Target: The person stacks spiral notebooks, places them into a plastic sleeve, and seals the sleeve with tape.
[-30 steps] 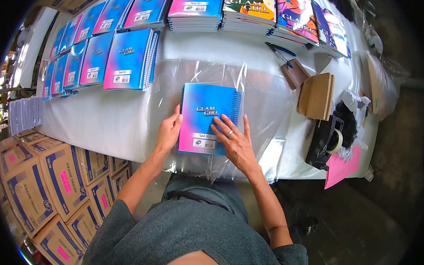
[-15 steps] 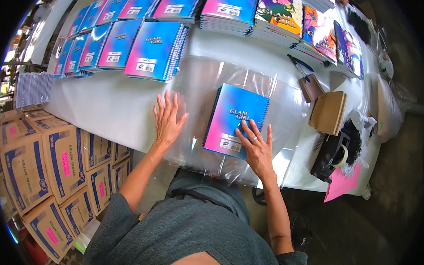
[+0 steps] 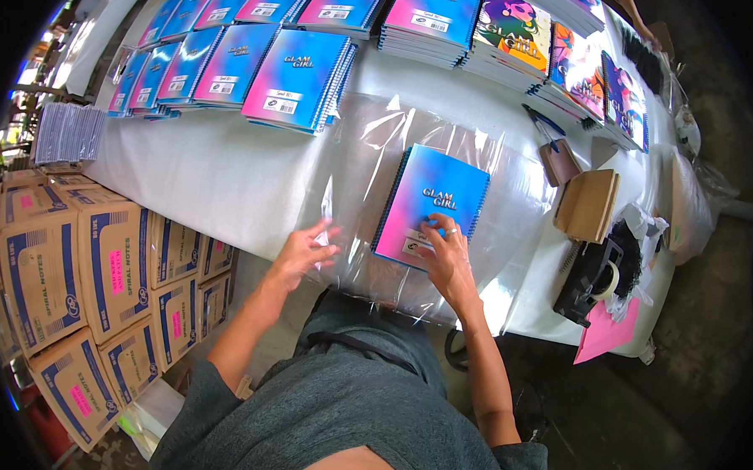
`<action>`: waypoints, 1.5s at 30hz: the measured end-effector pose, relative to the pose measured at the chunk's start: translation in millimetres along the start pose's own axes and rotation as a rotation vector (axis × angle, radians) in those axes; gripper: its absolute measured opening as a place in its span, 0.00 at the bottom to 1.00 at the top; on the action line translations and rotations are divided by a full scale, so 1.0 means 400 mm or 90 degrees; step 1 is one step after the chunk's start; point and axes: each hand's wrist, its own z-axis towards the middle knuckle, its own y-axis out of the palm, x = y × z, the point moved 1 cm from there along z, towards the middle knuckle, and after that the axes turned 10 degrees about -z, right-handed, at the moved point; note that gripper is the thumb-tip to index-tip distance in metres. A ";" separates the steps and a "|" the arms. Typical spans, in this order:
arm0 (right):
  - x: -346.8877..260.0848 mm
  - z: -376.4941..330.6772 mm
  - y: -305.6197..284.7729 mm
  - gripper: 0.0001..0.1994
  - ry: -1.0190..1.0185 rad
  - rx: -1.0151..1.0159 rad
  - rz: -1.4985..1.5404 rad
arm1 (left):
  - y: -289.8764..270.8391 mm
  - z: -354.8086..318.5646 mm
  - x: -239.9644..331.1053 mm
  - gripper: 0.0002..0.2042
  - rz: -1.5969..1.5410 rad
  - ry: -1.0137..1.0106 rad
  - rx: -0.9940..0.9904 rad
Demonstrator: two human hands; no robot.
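Far L, brown cardboard boxes (image 3: 110,278) are piled by the white table (image 3: 194,177), w/ rows of blue-and-pink notebooks (image 3: 295,76) along its far side. Next, the L hand (image 3: 302,255), spread out a half-sec. ago, now curls in at the L edge of a clear plastic sheet (image 3: 358,184) & looks to be pinching it. Approx. mid-sheet lies a notebook pile (image 3: 438,175), slightly askew, coils on both sides. On its cover sits the R hand (image 3: 449,259), splayed a moment ago, now loosely bent, no grip visible from here. By the look of it, attn. has passed from pile to sheet, w/ the R hand as steadying weight. Farther R: black tape dispenser (image 3: 577,294), pink paper (image 3: 607,333).
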 end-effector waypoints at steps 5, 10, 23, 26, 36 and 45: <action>-0.066 0.040 0.039 0.18 0.058 0.014 0.041 | 0.196 -0.075 -0.002 0.25 0.567 0.317 -0.038; -0.083 0.064 0.101 0.11 0.169 0.055 0.087 | 0.137 -0.021 0.066 0.33 0.435 0.312 -0.277; -0.039 0.049 0.068 0.05 0.133 0.032 0.287 | 0.333 0.360 0.452 0.31 1.088 0.896 -0.497; -0.055 0.051 0.063 0.05 0.134 0.012 0.262 | 0.336 0.330 0.371 0.23 1.042 0.875 -0.699; -0.020 0.012 -0.001 0.11 0.063 0.087 0.121 | 0.290 0.366 0.343 0.20 0.923 1.019 -0.641; 0.052 -0.009 -0.011 0.28 0.016 -0.016 -0.254 | 0.316 0.384 0.298 0.14 0.865 1.080 -0.598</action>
